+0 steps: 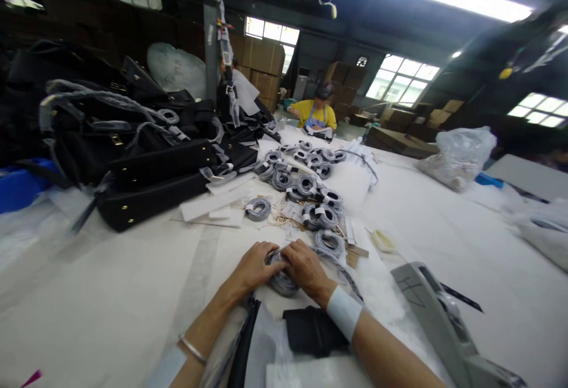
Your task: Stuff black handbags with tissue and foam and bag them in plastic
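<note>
Both my hands are on a coiled grey strap (284, 285), which seems wrapped in clear plastic, at the near middle of the table. My left hand (260, 267) curls round its left side, thumb across the top. My right hand (305, 265) grips the coil's upper right, and the two hands nearly touch. A loose strap length (344, 270) runs from near my right hand toward the lower right. Just beyond lie several similar coils (326, 216) with white bands. A folded black piece (313, 330) lies below my hands, close to my body.
Black handbags (164, 187) are piled at the left. White strips (217, 206) lie beside them. A grey device with a long arm (437, 311) stands at the near right. A filled plastic bag (461, 157) sits farther back. Another person (316, 115) is at the table's far end.
</note>
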`<move>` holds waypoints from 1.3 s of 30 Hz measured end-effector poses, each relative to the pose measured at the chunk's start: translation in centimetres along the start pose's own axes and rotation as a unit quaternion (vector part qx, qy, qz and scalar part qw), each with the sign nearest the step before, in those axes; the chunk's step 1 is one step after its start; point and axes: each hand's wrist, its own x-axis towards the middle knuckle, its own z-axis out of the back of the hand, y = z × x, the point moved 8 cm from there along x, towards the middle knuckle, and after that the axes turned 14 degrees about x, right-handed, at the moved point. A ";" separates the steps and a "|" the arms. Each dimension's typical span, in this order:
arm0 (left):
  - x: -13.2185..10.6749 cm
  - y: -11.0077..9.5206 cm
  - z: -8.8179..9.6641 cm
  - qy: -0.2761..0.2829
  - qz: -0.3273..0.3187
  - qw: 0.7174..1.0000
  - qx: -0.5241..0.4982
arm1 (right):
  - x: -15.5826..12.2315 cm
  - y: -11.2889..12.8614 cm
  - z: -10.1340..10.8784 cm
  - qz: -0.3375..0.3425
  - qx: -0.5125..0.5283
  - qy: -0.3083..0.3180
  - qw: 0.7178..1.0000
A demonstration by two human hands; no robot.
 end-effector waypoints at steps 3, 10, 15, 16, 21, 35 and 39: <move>0.0 -0.5 -0.2 0.005 0.022 0.998 0.053 | 0.5 -0.2 0.3 -0.019 0.008 -0.009 1.000; 0.1 -1.6 -0.4 0.026 0.043 0.989 0.141 | 1.4 -0.7 0.4 -0.077 0.020 0.048 0.996; 0.3 -2.1 -0.8 0.039 0.036 0.974 0.220 | 1.6 -0.2 0.2 -0.107 -0.016 0.027 0.994; 0.4 -2.2 -0.9 0.041 0.033 0.972 0.227 | 1.6 -0.1 0.2 -0.106 -0.016 0.026 0.994; 0.5 -1.8 -1.2 0.031 0.034 0.973 0.227 | 0.3 -1.3 3.1 -0.099 0.010 0.016 0.995; 0.8 -1.6 -1.0 0.035 0.046 0.975 0.216 | -6.4 -15.9 10.4 -0.298 -0.165 0.040 0.939; 0.6 -1.7 -0.9 0.047 0.055 0.973 0.218 | -5.3 -15.9 9.0 -0.301 -0.178 0.060 0.935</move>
